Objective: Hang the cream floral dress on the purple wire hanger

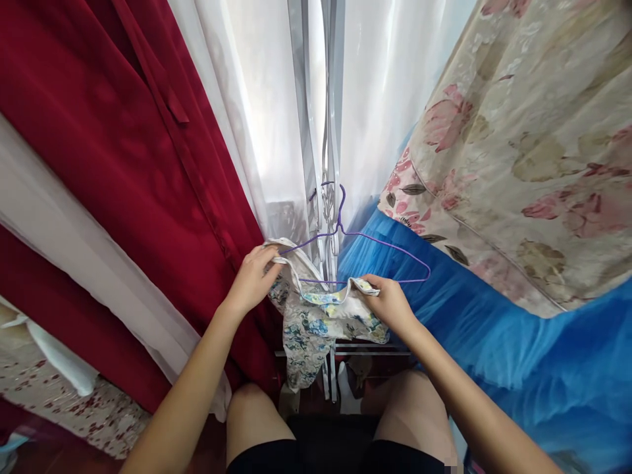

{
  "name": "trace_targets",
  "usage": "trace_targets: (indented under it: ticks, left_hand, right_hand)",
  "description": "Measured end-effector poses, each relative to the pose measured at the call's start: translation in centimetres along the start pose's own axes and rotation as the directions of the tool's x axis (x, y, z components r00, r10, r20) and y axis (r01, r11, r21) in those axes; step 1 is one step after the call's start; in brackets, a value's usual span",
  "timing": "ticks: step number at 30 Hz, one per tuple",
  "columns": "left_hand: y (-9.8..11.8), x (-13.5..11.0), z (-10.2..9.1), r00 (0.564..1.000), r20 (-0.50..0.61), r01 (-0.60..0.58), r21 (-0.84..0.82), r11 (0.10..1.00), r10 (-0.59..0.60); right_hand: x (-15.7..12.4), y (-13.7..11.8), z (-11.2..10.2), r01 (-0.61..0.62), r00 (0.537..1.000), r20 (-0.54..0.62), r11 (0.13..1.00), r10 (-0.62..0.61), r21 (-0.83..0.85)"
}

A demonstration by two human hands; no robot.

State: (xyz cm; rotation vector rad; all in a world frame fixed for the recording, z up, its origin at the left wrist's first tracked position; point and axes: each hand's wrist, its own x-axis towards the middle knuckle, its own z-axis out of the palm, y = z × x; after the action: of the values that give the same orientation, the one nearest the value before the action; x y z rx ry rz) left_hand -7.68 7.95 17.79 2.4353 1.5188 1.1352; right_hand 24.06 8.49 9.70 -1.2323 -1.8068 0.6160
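Note:
A small floral garment (316, 322), white with blue and yellow flowers, hangs between my hands in the middle of the view. My left hand (254, 276) is closed on its left upper edge. My right hand (388, 299) pinches its right upper edge. A purple wire hanger (368, 243) hangs by its hook from a white metal window grille (328, 197). The hanger's left arm runs into the garment by my left hand, and its lower bar lies just above the cloth.
A dark red curtain (123, 164) fills the left, with sheer white curtains (257, 99) beside it. Blue netting (494, 329) and a floral beige cloth (533, 164) fill the right. My knees (251, 408) show below, and patterned bedding (74, 401) lies at the lower left.

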Motion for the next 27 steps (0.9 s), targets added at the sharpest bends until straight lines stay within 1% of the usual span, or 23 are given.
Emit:
trace_targets:
  ticks: [2,4,6,8,9,10,11,12,15,16,18,19,20,21,22,23,24,25,26,27]
  left_hand:
    - [1.4,0.6,0.9,1.000,0.021,-0.016,-0.058,0.998,0.017]
    - [2.1,0.8,1.8,0.998,-0.031,-0.050,-0.112,0.992,0.047]
    - [2.3,0.6,2.5,0.989,-0.111,-0.109,-0.144,0.984,0.094]
    - [2.3,0.2,2.9,0.977,-0.162,-0.159,-0.145,0.977,0.135]
    - [2.3,0.1,3.0,0.973,-0.176,-0.174,-0.134,0.976,0.149]
    - [2.3,0.0,3.1,0.970,-0.182,-0.184,-0.123,0.975,0.160]
    - [2.3,-0.1,3.1,0.969,-0.181,-0.192,-0.115,0.975,0.170]
    - [2.4,-0.1,3.1,0.969,-0.174,-0.197,-0.110,0.974,0.176]
    - [2.3,0.0,2.7,0.973,-0.143,-0.196,-0.106,0.975,0.180]
    - [2.1,0.0,2.5,0.973,-0.144,-0.198,-0.110,0.974,0.181]
    - [1.5,-0.1,1.7,0.970,-0.181,-0.190,-0.137,0.972,0.164]
    - [1.0,-0.2,1.3,0.968,-0.213,-0.171,-0.172,0.970,0.133]
    - [0.5,-0.4,0.9,0.967,-0.244,-0.134,-0.230,0.964,0.076]
    - [-0.1,-0.7,0.6,0.964,-0.266,-0.081,-0.311,0.947,-0.005]
    - [-0.7,-1.0,0.4,0.957,-0.271,-0.017,-0.408,0.913,-0.104]
    - [-1.3,-1.4,0.4,0.944,-0.255,0.053,-0.513,0.857,-0.211]
    - [-1.9,-1.8,0.5,0.924,-0.219,0.119,-0.616,0.779,-0.314]
    - [-2.4,-2.2,0.8,0.898,-0.173,0.172,-0.708,0.685,-0.404]
    - [-2.8,-2.6,1.1,0.871,-0.127,0.206,-0.784,0.585,-0.475]
    - [-3.1,-2.9,1.6,0.845,-0.087,0.219,-0.844,0.490,-0.528]
  right_hand:
    - [-0.7,0.1,-0.1,0.021,1.000,0.006,0.999,-0.021,0.038]
    - [-1.6,0.4,-0.8,0.058,0.998,-0.044,0.996,-0.055,0.069]
    - [-2.6,0.9,-2.3,0.079,0.982,-0.174,0.996,-0.069,0.050]
    - [-3.3,1.5,-4.2,0.063,0.939,-0.340,0.998,-0.061,-0.006]
    - [-3.4,1.7,-5.3,0.048,0.914,-0.403,0.998,-0.056,-0.030]
    - [-3.2,1.8,-6.3,0.034,0.895,-0.442,0.998,-0.052,-0.048]
    - [-2.8,1.9,-7.2,0.024,0.888,-0.457,0.998,-0.050,-0.063]
    - [-2.2,2.0,-8.0,0.015,0.892,-0.449,0.997,-0.050,-0.081]
    - [0.3,1.6,-9.9,0.005,0.934,-0.349,0.984,-0.069,-0.181]
    - [1.0,1.3,-10.5,0.011,0.952,-0.296,0.975,-0.078,-0.223]
    - [1.9,0.5,-11.6,0.028,0.981,-0.177,0.959,-0.081,-0.282]
    - [2.0,0.1,-12.2,0.029,0.991,-0.117,0.959,-0.065,-0.282]
    - [1.9,-0.4,-12.8,0.020,0.998,-0.056,0.967,-0.035,-0.254]
    - [1.6,-0.7,-13.5,-0.003,1.000,0.014,0.982,0.005,-0.190]
    - [1.2,-1.0,-14.0,-0.045,0.994,0.094,0.995,0.054,-0.089]
    - [0.8,-1.1,-14.3,-0.111,0.978,0.180,0.993,0.103,0.038]
    - [0.5,-1.1,-14.5,-0.192,0.954,0.263,0.967,0.143,0.168]
    - [0.1,-0.9,-14.3,-0.264,0.932,0.320,0.923,0.170,0.281]
    - [-0.1,-0.7,-13.8,-0.305,0.928,0.321,0.877,0.187,0.371]
    - [-0.3,-0.4,-12.9,-0.307,0.941,0.275,0.848,0.200,0.433]
